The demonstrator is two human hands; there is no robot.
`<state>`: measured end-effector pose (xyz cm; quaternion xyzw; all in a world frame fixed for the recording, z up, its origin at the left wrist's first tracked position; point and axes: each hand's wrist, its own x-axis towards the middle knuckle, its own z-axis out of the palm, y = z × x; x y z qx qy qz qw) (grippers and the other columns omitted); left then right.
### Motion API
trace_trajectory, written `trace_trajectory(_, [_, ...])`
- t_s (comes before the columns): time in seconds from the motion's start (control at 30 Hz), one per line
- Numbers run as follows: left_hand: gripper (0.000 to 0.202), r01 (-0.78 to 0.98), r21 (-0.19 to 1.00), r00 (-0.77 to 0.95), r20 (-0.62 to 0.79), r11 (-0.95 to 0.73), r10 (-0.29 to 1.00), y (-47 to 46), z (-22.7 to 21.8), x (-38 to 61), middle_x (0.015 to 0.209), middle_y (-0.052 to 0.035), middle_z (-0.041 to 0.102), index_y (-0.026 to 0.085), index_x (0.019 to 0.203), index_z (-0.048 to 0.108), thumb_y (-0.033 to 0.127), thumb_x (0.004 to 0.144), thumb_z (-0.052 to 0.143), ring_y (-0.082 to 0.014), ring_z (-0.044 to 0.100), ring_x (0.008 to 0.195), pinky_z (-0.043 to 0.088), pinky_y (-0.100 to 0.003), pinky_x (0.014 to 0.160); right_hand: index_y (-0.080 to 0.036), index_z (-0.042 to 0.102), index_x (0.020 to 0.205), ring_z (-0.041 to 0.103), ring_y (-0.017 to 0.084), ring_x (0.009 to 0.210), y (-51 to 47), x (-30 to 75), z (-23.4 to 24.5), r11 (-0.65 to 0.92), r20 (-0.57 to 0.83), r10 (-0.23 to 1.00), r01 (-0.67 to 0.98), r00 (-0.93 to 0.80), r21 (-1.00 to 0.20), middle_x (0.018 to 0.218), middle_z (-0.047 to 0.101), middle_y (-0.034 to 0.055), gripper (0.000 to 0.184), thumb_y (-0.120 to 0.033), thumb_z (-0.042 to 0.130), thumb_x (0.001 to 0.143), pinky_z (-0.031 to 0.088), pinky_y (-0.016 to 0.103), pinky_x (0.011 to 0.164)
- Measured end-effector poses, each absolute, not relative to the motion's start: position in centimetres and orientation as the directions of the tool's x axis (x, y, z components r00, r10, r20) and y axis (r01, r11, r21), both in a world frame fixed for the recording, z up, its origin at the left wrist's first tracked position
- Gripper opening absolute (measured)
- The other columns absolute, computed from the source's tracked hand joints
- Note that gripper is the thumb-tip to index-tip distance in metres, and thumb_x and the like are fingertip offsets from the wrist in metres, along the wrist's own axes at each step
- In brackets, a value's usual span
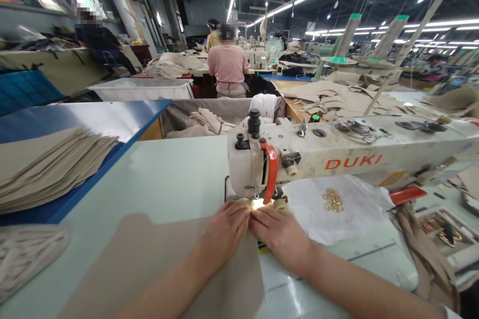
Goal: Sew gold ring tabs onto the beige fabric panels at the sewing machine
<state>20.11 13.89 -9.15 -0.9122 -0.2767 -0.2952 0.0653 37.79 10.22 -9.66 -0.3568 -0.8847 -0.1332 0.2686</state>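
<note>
Pale green covers the broad table (179, 169) that takes up most of the near space. Left of it, a blue-topped table (93, 115) meets it at an angle. The white sewing machine (316, 154), marked DUKI in orange letters, stretches from the middle out to the right edge. In front of its head, a flat beige panel (149, 249) lies on the pale green table, running under the left forearm up toward the lit needle area. A stack of beige pieces (52, 167) rests on the blue top, layers slightly fanned. Beneath the machine's arm, a white cloth (307, 209) is spread out.

The left hand (226, 227) rests on the panel, the right hand (282, 237) just beside it; their fingertips nearly meet at the panel's far end, by the needle area. Fingers on both hands are bent and held close together; whether they pinch the material or only press it, I cannot tell. An orange guard (272, 169) curves down just above them. Smallest are the gold rings (333, 200), heaped on the cloth.
</note>
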Motion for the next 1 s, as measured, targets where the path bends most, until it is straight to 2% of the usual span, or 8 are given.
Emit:
trace_trajectory(0.23, [0.030,0.537,0.083,0.671,0.560,-0.839,0.485,14.8,-8.9,20.0,0.091,-0.0070,0.069,0.014,0.092,0.065,0.017,0.096,0.035,-0.0176,0.063,0.085,0.055,-0.033,0.082,-0.012,0.061,0.091,0.062,0.020,0.079,10.7,37.7,-9.3,0.703,0.598,0.576,0.711,-0.558,-0.013,0.099,0.069,0.0081,0.011,-0.012,0.050,0.089,0.046,0.031,0.059])
trace_trajectory(0.4, [0.029,0.539,0.139,0.661,0.541,-0.831,0.520,14.9,-8.7,20.1,0.087,-0.0057,0.070,0.015,0.087,0.064,0.016,0.095,0.037,-0.0174,0.063,0.083,0.054,-0.034,0.081,-0.012,0.061,0.094,0.063,0.020,0.081,10.7,37.7,-9.3,0.695,0.580,0.597,0.719,-0.554,-0.028,0.101,0.068,0.0098,0.014,-0.010,0.048,0.090,0.047,0.032,0.065])
trace_trajectory(0.7, [0.028,0.548,0.133,0.635,0.575,-0.826,0.515,14.9,-8.8,20.0,0.087,-0.0052,0.070,0.016,0.087,0.064,0.020,0.095,0.037,-0.0187,0.063,0.079,0.055,-0.033,0.074,-0.011,0.060,0.095,0.062,0.020,0.080,10.7,37.5,-9.4,0.684,0.578,0.610,0.728,-0.542,-0.039,0.098,0.068,0.0088,0.014,-0.009,0.048,0.089,0.046,0.032,0.063])
trace_trajectory(0.8, [0.027,0.550,0.125,0.632,0.583,-0.826,0.510,15.0,-8.9,20.0,0.087,-0.0057,0.070,0.016,0.087,0.063,0.020,0.096,0.038,-0.0192,0.064,0.079,0.055,-0.034,0.074,-0.011,0.061,0.095,0.061,0.021,0.082,10.7,37.4,-9.6,0.682,0.576,0.616,0.730,-0.537,-0.049,0.096,0.068,0.0080,0.011,-0.010,0.052,0.087,0.048,0.033,0.067])
trace_trajectory(0.9, [0.028,0.540,0.114,0.630,0.602,-0.834,0.491,15.2,-9.1,19.9,0.087,-0.0064,0.071,0.015,0.089,0.063,0.021,0.096,0.037,-0.0191,0.064,0.080,0.056,-0.034,0.074,-0.011,0.061,0.095,0.061,0.022,0.083,10.9,37.4,-9.9,0.690,0.599,0.592,0.723,-0.539,-0.032,0.096,0.068,0.0084,0.011,-0.010,0.054,0.087,0.049,0.034,0.071])
trace_trajectory(1.0, [0.028,0.542,0.114,0.628,0.604,-0.833,0.491,15.2,-9.1,19.9,0.089,-0.0072,0.070,0.015,0.091,0.064,0.021,0.096,0.037,-0.0189,0.064,0.083,0.056,-0.034,0.076,-0.011,0.061,0.093,0.061,0.021,0.082,10.9,37.5,-10.2,0.701,0.630,0.556,0.714,-0.543,-0.003,0.096,0.069,0.0079,0.009,-0.011,0.055,0.087,0.049,0.034,0.069])
